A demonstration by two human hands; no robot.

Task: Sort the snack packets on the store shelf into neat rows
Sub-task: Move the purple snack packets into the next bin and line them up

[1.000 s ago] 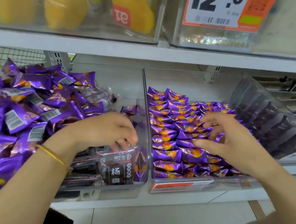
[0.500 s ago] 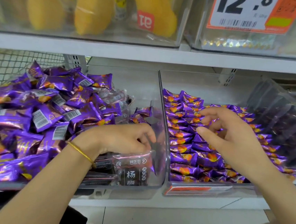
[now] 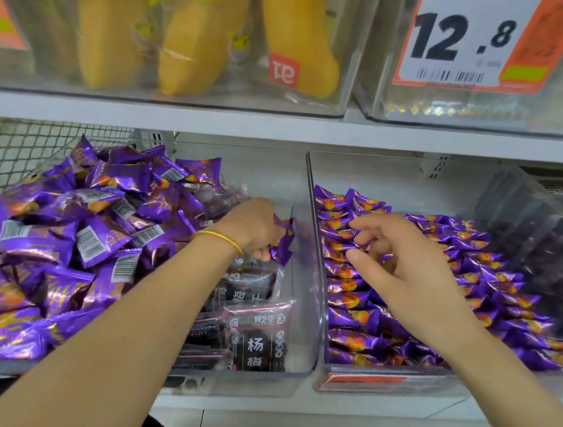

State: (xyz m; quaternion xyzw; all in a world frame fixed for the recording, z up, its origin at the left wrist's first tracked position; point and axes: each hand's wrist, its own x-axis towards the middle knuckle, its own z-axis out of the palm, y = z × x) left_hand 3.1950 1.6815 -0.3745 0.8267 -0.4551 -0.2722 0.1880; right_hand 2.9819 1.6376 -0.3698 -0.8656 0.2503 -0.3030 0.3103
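Left hand: your left hand (image 3: 253, 226) reaches forward, wrist dipped, fingers curled tight round one purple packet (image 3: 283, 248).
Right hand: your right hand (image 3: 418, 274) hovers palm down, fingers spread and loosely bent, holding nothing.
Rows: the rows of packets (image 3: 351, 299) lie right under that palm.
Pile: the loose pile (image 3: 64, 244) sits left of your left forearm.
Dark packets: the dark packets (image 3: 257, 338) stand just below your left wrist.

Upper shelf (image 3: 213, 120): two clear bins, side by side;
Lower shelf (image 3: 289, 407): left bin (image 3: 306, 336) just beside right bin (image 3: 321, 372)
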